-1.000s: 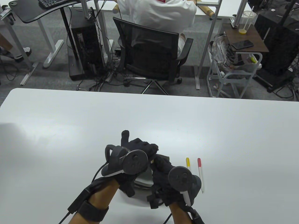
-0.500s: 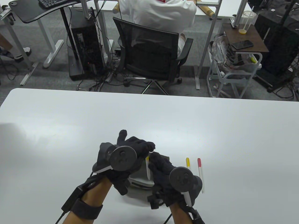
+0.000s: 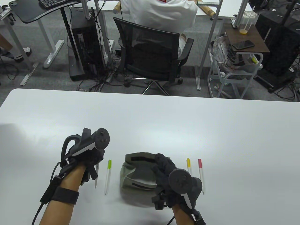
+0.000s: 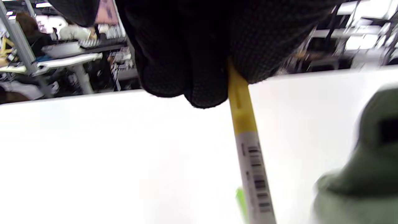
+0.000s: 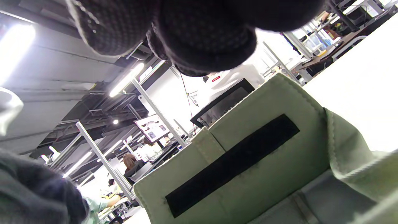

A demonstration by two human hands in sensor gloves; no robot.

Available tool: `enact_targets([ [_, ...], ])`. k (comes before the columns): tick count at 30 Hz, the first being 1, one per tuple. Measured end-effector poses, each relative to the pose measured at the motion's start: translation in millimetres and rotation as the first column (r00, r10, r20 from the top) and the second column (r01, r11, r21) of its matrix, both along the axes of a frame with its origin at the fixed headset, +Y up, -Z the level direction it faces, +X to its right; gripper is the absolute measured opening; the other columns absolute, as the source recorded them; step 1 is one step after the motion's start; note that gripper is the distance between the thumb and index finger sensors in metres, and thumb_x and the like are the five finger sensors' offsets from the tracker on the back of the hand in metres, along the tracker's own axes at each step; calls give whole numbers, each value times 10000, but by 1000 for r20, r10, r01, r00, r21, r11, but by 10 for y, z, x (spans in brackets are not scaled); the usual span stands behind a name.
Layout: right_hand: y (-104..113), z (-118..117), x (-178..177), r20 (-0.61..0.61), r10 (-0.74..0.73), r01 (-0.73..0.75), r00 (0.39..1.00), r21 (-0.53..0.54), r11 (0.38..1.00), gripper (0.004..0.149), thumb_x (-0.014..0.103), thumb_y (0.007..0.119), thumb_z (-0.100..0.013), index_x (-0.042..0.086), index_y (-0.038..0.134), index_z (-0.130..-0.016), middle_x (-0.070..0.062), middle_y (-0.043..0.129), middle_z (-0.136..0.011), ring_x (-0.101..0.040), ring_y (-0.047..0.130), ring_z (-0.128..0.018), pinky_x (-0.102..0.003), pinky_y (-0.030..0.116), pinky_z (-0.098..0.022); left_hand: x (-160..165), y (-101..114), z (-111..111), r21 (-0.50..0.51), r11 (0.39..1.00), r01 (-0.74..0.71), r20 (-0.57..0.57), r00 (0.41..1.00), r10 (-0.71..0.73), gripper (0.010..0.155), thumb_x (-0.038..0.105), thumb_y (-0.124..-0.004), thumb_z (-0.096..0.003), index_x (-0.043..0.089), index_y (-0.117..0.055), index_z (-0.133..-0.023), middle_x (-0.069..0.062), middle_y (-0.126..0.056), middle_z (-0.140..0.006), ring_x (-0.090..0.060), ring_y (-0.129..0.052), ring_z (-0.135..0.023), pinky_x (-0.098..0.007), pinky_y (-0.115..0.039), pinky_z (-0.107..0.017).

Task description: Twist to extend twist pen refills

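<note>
The left hand (image 3: 90,161) is gripping a yellow-capped white twist pen (image 4: 248,149) beside a green-capped white pen (image 3: 107,173); the right hand (image 3: 168,173) is holding the olive fabric pouch (image 3: 136,171), fingers curled on its rim.

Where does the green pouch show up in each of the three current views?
Table view: green pouch sits low centre, right hand on its right side.
Left wrist view: blurred, at the right edge.
Right wrist view: fills the lower half, up close.
Shared landmark: the white table, seen beside the pouch in all three views.
</note>
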State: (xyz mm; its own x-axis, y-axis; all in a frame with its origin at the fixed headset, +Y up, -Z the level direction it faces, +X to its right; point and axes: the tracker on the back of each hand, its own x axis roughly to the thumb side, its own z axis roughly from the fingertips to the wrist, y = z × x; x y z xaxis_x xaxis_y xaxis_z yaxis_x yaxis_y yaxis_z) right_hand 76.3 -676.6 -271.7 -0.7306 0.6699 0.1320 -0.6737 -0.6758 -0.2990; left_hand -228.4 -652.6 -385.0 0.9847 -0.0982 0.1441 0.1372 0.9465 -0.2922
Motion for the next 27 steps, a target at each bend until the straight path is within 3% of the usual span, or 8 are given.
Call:
enact_targets([
  [5, 5, -3, 17, 14, 15, -15, 1000, 1, 1000, 575, 392, 806, -344, 162, 807, -871, -104, 920, -775, -125, 978, -300, -265, 850, -192, -89, -432, -163, -103, 994, 48, -62, 997, -54, 435, 318, -872, -516, 148, -881, -916, -90, -1022, -796, -345, -971, -724, -778, -466, -688],
  [11, -22, -22, 16, 25, 34, -34, 999, -10, 999, 579, 396, 810, -342, 162, 806, -871, -105, 918, -777, -125, 979, -295, -266, 848, -198, -185, -720, -255, -98, 995, 19, -111, 993, -30, 444, 327, -880, -512, 157, -875, -922, -81, -1017, -782, -340, -967, -721, -780, -459, -688],
  [20, -47, -33, -17, 16, 67, -67, 998, -13, 998, 592, 411, 812, -337, 167, 802, -877, -99, 912, -788, -127, 978, -299, -267, 847, -198, -190, -1000, -195, -20, 1000, 6, -176, 984, -10, 512, 336, -899, -498, 141, -830, -966, -53, -1031, -748, -319, -984, -700, -769, -471, -688],
  [23, -46, -29, -19, 14, 75, -75, 997, -6, 997, 592, 412, 813, -337, 170, 801, -877, -99, 913, -787, -126, 978, -299, -266, 848, -198, -170, -1029, -164, 49, 998, 34, -156, 987, -26, 512, 351, -911, -485, 143, -844, -948, -45, -1043, -711, -308, -1001, -667, -762, -488, -684],
  [27, -48, -27, -30, 10, 89, -88, 996, -5, 996, 595, 415, 814, -335, 170, 802, -877, -98, 914, -787, -125, 978, -298, -265, 848, -198, -129, -1048, -140, 67, 994, 86, -143, 987, -75, 524, 368, -919, -480, 148, -841, -949, -30, -1041, -709, -297, -1004, -667, -759, -489, -685],
])
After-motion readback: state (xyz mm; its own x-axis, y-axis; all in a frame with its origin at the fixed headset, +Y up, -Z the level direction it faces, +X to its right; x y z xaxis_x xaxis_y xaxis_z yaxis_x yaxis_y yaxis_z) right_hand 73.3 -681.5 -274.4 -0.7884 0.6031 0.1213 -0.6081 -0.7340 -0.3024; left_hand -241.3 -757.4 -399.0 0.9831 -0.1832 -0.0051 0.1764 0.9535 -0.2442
